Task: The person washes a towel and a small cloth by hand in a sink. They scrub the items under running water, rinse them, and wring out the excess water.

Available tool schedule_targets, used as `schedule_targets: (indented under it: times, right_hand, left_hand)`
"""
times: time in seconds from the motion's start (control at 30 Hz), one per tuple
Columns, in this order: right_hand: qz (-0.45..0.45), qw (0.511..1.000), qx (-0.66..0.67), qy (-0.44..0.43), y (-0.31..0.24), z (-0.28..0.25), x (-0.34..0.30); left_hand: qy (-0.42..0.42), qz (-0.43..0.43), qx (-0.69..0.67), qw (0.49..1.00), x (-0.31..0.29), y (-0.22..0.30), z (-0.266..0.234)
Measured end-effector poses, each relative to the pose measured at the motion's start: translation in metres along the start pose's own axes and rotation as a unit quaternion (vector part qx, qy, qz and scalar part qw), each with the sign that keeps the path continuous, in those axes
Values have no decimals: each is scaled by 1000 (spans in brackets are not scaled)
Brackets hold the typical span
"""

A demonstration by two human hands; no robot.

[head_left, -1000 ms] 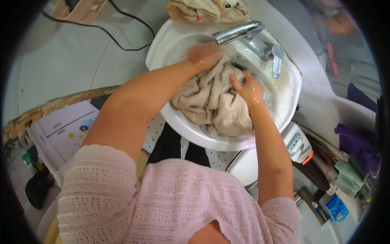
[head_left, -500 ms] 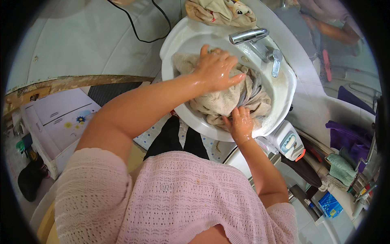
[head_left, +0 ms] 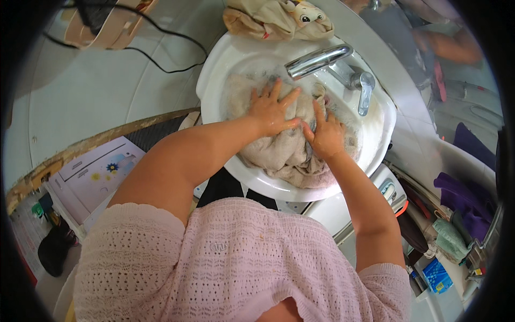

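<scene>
Inside a round white ceramic basin (head_left: 214, 80), both hands, left (head_left: 270, 111) and right (head_left: 324, 134), press flat, fingers spread and grasping nothing, on a wet beige towel (head_left: 284, 153) bunched with no clear long axis.

Blue packet (head_left: 436, 275), lower right

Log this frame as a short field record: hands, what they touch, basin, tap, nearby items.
left hand: flat, fingers spread, pressing on the beige cloth
right hand: palm down on the same cloth, beside the left
cloth: wet, bunched in the white basin
tap: chrome, spout over the basin; no running water visible
behind basin: crumpled cream cloth on the rim
</scene>
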State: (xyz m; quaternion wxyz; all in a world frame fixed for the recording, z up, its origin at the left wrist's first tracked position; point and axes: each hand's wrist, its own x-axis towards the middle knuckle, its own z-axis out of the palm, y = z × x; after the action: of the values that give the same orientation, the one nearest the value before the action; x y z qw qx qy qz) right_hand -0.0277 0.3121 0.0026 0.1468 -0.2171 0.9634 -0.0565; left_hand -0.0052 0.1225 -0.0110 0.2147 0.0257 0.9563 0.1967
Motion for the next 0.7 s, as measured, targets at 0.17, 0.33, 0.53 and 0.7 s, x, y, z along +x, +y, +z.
schedule_targets:
  times: [0.17, 0.33, 0.53, 0.7]
  right_hand:
    - [90, 972, 31, -213, 5, -1, 46]
    - [53, 905, -63, -417, 16, 17, 73]
    - [-1, 935, 55, -352, 34, 79, 80]
    - [7, 963, 153, -220, 42, 95, 82]
  left_hand:
    - [-124, -64, -43, 989, 38, -6, -9]
    - [-103, -51, -268, 957, 77, -51, 84]
    - [-86, -23, -364, 927, 97, -69, 111]
    - [-90, -10, -274, 958, 121, -62, 89]
